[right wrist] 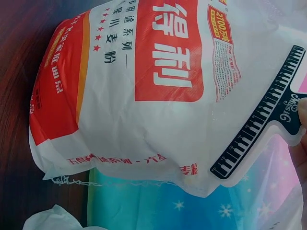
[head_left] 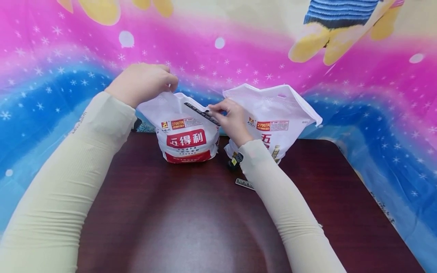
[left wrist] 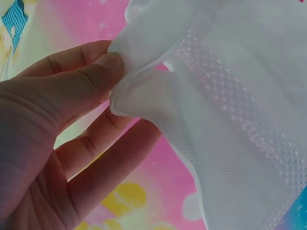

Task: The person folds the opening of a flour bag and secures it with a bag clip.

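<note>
A white flour bag (head_left: 186,131) with red print stands upright toward the back of the table. My left hand (head_left: 145,83) pinches its top left corner between thumb and fingers; the left wrist view shows the white bag edge (left wrist: 144,79) in that pinch, the lower fingers apart from it. A bag clip (right wrist: 259,115) printed with piano keys lies slantwise along the bag's top right edge. My right hand (head_left: 233,117) pinches the clip's handle. Only the fingertips show at the right border of the right wrist view. Whether the clip's jaws bite the bag cannot be told.
A second white flour bag (head_left: 273,110) stands to the right, its top spread out, partly behind my right arm. Another piano-key clip (head_left: 244,184) lies on the dark wooden table (head_left: 177,216), half covered by the sleeve. A colourful cloth (head_left: 191,41) hangs behind.
</note>
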### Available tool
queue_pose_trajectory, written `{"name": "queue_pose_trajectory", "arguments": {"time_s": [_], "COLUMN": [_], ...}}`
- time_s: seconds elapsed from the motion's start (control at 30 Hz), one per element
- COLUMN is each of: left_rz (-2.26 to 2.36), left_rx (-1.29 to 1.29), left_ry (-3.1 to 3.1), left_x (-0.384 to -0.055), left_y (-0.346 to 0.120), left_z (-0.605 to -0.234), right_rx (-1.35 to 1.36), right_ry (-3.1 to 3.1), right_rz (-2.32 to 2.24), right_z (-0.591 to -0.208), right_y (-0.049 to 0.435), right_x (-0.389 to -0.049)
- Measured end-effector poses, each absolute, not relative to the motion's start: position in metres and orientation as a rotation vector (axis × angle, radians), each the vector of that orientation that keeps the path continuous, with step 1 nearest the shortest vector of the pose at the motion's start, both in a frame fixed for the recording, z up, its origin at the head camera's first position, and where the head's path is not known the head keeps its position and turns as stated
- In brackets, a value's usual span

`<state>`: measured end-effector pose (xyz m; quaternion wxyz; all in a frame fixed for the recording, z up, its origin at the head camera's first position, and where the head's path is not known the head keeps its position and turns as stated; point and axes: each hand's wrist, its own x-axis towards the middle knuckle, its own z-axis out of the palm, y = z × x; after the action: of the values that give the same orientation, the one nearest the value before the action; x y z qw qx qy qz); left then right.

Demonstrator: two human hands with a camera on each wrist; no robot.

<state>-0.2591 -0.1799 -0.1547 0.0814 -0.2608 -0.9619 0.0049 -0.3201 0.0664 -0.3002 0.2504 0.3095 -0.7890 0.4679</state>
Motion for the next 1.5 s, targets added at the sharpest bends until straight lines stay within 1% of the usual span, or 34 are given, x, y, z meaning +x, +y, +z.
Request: {"name": "queue_pose_trajectory", "arguments": {"time_s": [0.3, 0.53, 0.87, 1.37, 1.5], "left_rz": [-0.053, 0.046, 0.045, -0.004, -0.098], "left_rx": [-0.705, -0.741, -0.751, -0.760, -0.726], "left_ry": [-2.897, -2.874, -2.888, -2.915, -2.922], "left_x": [-0.2597, -0.2634, -0.2634, -0.2606, -0.2588], "left_y": [-0.1765, -0.1756, -0.1772, -0.1800, -0.1798], "left_z": [-0.1575, -0.1552, -0.1549, -0.1577, -0.1583], "right_rx": [0.875, 0.872, 0.872, 0.851, 0.860], "right_ry": [-2.058, -2.089, -2.132, -2.222, -2.206], "right_rz": [1.302, 1.280, 1.266, 1.233, 1.164], "right_z": [-0.3083, -0.3092, -0.3102, -0.3081, -0.3074], "right_y": [0.0631, 0.0608, 0.0623, 0.0621, 0.0629], "right_x": [-0.3245, -0.3244, -0.3226, -0.3167, -0.3171]}}
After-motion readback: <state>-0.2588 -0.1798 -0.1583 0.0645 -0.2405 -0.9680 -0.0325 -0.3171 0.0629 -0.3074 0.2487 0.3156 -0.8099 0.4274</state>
